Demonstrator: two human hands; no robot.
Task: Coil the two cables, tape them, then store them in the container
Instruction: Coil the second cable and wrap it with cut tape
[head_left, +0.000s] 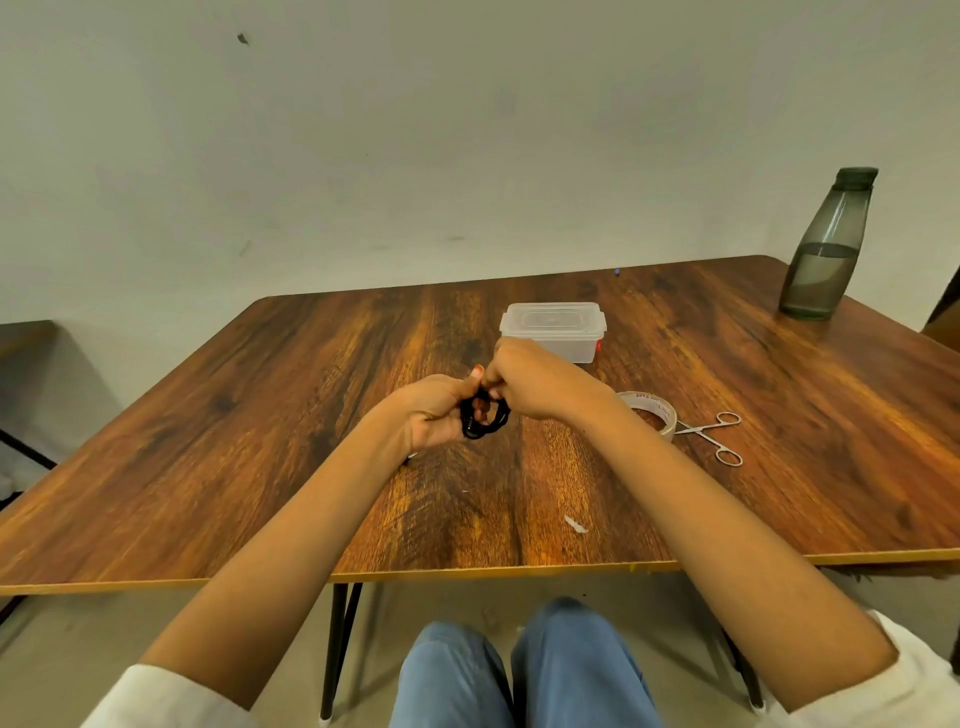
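black cable (480, 422) coil, mostly hidden by left hand (436, 410), right hand (535, 382)

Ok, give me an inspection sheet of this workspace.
Surface: wooden table, dark grain.
Job's things: clear container, lid on; tape roll and scissors lie right of the hands.
Clutter: grey bottle at the far right corner; white scrap near the front edge.
Hands: left hand and right hand both grip the black cable above the table.
Cables: the one in hand is coiled; a second is not seen.
Surroundings: plain wall behind.
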